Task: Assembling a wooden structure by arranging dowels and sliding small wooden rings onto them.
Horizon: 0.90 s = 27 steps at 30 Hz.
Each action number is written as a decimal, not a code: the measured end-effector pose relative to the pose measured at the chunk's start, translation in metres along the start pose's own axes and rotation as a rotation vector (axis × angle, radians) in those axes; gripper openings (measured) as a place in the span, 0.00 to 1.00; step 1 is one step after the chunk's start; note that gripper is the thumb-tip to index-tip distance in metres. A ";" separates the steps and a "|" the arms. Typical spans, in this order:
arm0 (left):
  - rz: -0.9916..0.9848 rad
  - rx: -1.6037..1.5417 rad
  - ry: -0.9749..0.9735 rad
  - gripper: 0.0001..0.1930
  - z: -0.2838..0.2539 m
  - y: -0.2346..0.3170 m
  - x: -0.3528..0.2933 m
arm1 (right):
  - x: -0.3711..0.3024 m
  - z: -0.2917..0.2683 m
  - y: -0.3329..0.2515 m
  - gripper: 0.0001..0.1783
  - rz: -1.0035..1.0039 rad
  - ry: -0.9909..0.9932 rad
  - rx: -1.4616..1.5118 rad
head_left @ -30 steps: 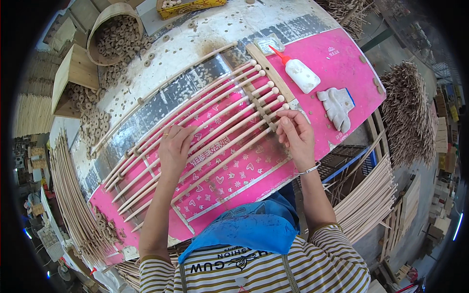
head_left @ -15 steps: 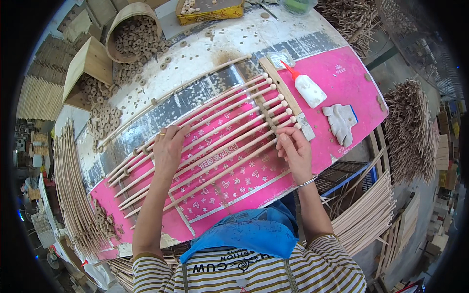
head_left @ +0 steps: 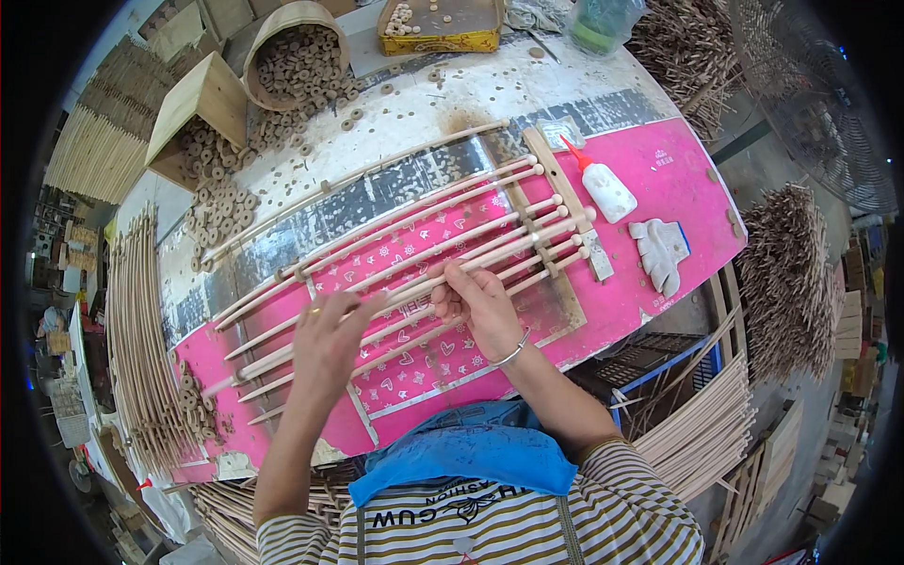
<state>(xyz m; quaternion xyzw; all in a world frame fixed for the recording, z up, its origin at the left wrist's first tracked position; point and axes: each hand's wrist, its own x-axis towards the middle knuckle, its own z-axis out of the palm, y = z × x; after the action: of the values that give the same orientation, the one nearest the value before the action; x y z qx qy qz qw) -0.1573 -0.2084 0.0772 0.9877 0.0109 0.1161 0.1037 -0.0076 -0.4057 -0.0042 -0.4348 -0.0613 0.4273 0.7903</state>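
We have our right hand (head_left: 476, 299) over the middle of the table (head_left: 702, 179), with the thumb and a finger pinching a long pale wooden stick with a round ball end (head_left: 532, 240). The stick goes across the pink top of the table on a slant, and its ball shows by the flat wooden bar (head_left: 551, 169). Our left hand (head_left: 330, 344) is close by, over the same stick's other side. Its fingers are bent and blurry, so we cannot tell if it grips anything. A shiny silver bracelet (head_left: 513, 350) is around our right wrist.

Under our hands, more pale ball-ended sticks (head_left: 527, 212) lie side by side, with their balls toward the bar. On the pink part, past the bar, we see a white plastic bottle with a red pointed tip (head_left: 610, 193). Just beside it is a whitish cloth glove with a blue edge (head_left: 661, 256).

At the far left of the table, lots of small brown rings (head_left: 221, 221) lie in a heap. Some fill a round wooden tub (head_left: 282, 19) tipped on its side, and some are in an open wooden box (head_left: 202, 85) near it. A yellow tray (head_left: 443, 43) holding little pale balls stands at the far edge.
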 end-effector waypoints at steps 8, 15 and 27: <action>-0.383 -0.085 -0.110 0.25 -0.060 -0.052 -0.084 | -0.003 -0.020 -0.034 0.19 -0.151 0.065 -0.019; -0.332 -0.076 -0.079 0.29 -0.053 -0.051 -0.089 | -0.008 -0.019 -0.037 0.18 -0.118 0.153 -0.051; -0.186 -0.244 -0.020 0.30 -0.017 -0.022 -0.040 | -0.012 0.014 -0.009 0.19 -0.022 0.063 -0.087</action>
<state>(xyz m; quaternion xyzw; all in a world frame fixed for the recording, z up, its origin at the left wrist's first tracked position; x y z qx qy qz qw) -0.2003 -0.1853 0.0801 0.9636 0.0871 0.0967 0.2334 -0.0163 -0.4079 0.0149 -0.4813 -0.0598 0.4015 0.7769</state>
